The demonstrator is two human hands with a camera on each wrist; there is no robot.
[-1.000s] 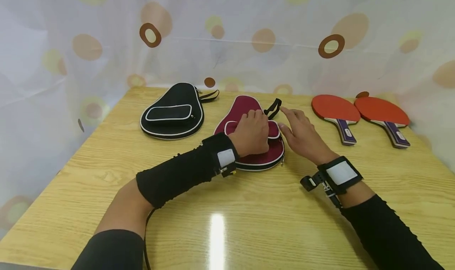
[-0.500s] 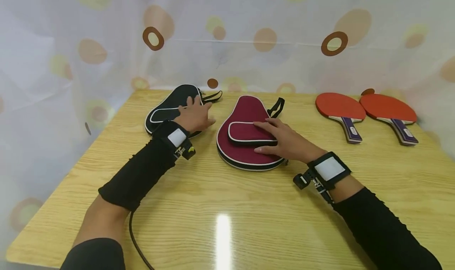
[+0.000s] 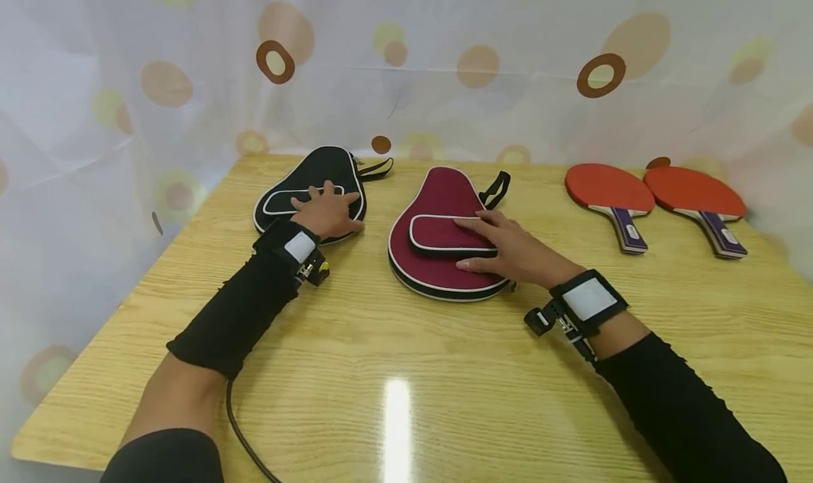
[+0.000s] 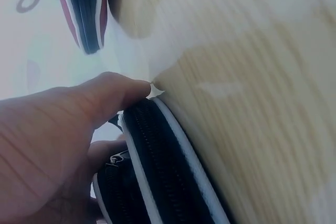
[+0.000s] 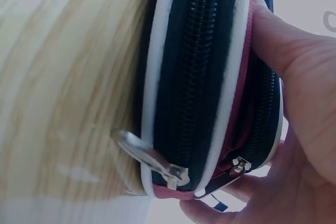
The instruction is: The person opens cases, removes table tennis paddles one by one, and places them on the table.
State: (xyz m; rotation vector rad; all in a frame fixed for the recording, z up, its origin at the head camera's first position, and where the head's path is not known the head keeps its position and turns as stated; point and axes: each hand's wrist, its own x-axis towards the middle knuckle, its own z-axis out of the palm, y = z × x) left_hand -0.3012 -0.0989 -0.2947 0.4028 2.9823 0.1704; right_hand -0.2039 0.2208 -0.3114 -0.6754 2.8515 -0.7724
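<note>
My left hand [image 3: 327,211] rests spread over the black table-tennis bat case [image 3: 327,162] at the back left, its fingers across the white-piped pocket. In the left wrist view the thumb lies at the zipped edge [image 4: 157,156] of that case. My right hand [image 3: 517,250] lies on the maroon bat case [image 3: 438,193] in the middle, thumb and fingers apart over its front pocket [image 3: 444,233]. A metal zip pull [image 5: 144,153] hangs at the end of the maroon case's zip in the right wrist view. Both cases lie flat with black wrist loops.
Two red table-tennis bats, one nearer [image 3: 610,188] and one farther right [image 3: 695,192], lie at the back right with purple handles toward me. A patterned curtain [image 3: 419,109] stands behind the wooden table [image 3: 317,398]. A cable [image 3: 238,426] trails from my left sleeve.
My left hand has moved from the maroon case leftward onto the black case. My right hand has shifted from beside the maroon case's loop onto its pocket. The bats stay put.
</note>
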